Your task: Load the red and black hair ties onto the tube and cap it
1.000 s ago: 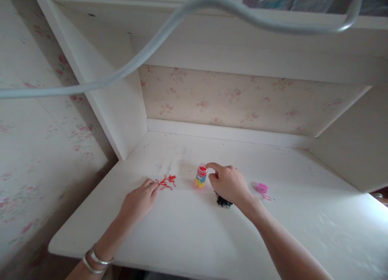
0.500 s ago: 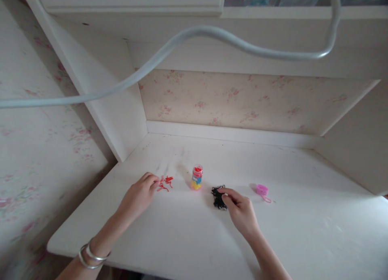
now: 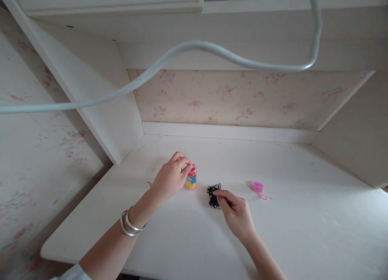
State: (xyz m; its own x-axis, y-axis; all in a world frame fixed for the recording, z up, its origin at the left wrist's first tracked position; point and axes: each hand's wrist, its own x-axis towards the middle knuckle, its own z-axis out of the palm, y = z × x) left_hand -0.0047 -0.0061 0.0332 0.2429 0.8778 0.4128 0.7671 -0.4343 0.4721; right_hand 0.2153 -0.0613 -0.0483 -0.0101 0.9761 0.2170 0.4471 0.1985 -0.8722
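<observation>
At the mouth of a small clear jar (image 3: 191, 183), my left hand (image 3: 171, 176) is closed in a pinch, with a bit of red rubber band at its fingertips. The upright jar holds red, blue and yellow bands in layers. A red rubber band (image 3: 149, 184) shows on the desk behind my left wrist; my hand and forearm hide the area beside it. My right hand (image 3: 238, 215) is closed, thumb against index finger, at a flat pile of black rubber bands (image 3: 214, 201). What lies between those fingertips is hidden.
A pink lid with a loop (image 3: 258, 187) lies on the white desk (image 3: 291, 231), right of the black pile. A pale cable (image 3: 197, 46) crosses the upper view in front of the overhead shelf (image 3: 257, 25). Side panels and a papered back wall enclose the desk.
My left hand has moved right, from the red bands on the desk to the jar's mouth. My right hand stays at the black pile. The view has shifted slightly.
</observation>
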